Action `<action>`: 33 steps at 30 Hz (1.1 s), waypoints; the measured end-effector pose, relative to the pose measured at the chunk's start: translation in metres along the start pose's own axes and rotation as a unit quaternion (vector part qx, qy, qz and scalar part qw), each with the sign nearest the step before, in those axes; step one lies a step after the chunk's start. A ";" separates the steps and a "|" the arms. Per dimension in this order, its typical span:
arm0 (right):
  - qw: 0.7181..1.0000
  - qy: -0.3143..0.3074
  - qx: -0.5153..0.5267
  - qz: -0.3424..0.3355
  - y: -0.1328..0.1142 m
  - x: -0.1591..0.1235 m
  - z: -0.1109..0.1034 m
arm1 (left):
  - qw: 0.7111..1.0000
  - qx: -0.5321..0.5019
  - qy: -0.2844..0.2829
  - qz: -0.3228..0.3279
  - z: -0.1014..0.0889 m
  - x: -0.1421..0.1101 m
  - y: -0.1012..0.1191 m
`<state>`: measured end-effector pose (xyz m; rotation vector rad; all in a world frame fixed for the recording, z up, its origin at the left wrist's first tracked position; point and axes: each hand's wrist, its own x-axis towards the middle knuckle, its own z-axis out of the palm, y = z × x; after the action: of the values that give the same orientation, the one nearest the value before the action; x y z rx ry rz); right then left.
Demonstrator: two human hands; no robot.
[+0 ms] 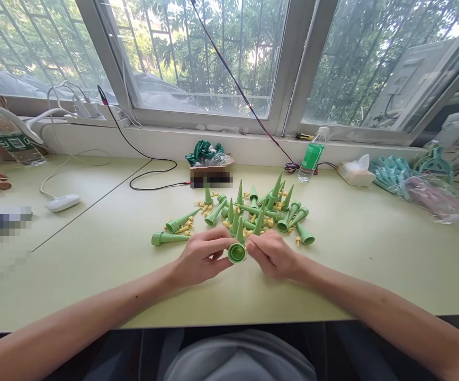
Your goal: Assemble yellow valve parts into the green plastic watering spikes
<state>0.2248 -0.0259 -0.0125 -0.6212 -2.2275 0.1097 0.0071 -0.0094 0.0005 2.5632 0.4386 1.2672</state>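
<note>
Taking the held green cone [236, 260] as the centre of our clock, with twelve on the window side, our left forearm [142, 296] comes in from eight o'clock and our right forearm [356, 291] from four, both running low over the near half of the table [94, 280]. Our left grip [205, 257] is closed on that cone near its mouth: the index finger reaches along the far side, the thumb lies along the near side, and the wide mouth faces back toward us. Our right grip [271, 254] sits just beside it at three o'clock, knuckles up, fingers curled under, thumb and index finger pressed together; we cannot tell whether anything small is pinched between them. Close to our hands, from ten round to two o'clock, we have the loose green cones [273, 198], some upright and some on their sides, with yellow fittings [185, 229] among them. Farther off, a labelled bottle [312, 156] leans between one and two o'clock.
</note>
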 end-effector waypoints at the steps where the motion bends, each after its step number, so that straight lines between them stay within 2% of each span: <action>1: 1.000 0.002 0.005 0.001 -0.001 0.000 0.000 | 1.000 -0.001 -0.003 0.006 0.000 0.000 0.000; 4: 1.000 0.006 0.003 -0.006 -0.002 0.001 0.000 | 1.000 -0.005 -0.014 0.016 0.000 0.000 0.001; 7: 0.999 0.020 -0.029 -0.016 -0.001 0.000 0.003 | 1.000 -0.005 -0.018 -0.004 0.001 0.000 0.001; 11: 0.995 0.060 -0.066 -0.042 0.001 -0.002 0.006 | 0.997 -0.022 -0.022 -0.069 0.003 0.002 0.003; 15: 0.992 0.101 -0.037 -0.060 0.001 -0.002 0.007 | 0.983 -0.088 -0.018 -0.160 0.003 0.006 0.006; 20: 0.989 0.129 -0.031 -0.062 0.000 -0.002 0.005 | 0.950 -0.198 -0.085 -0.227 0.000 0.008 0.006; 23: 0.990 0.119 -0.042 -0.065 0.001 -0.002 0.005 | 0.917 -0.266 -0.108 -0.276 -0.002 0.007 0.005; 26: 0.991 0.093 -0.062 -0.071 0.000 -0.001 0.004 | 0.896 -0.307 -0.130 -0.293 -0.003 0.005 0.003; 33: 0.991 0.082 -0.031 -0.099 0.000 0.003 0.000 | 0.888 -0.319 -0.153 -0.293 -0.002 0.001 -0.001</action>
<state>0.2232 -0.0247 -0.0103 -0.4232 -2.1262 -0.1090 0.0058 -0.0075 0.0021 1.8140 0.5551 0.6242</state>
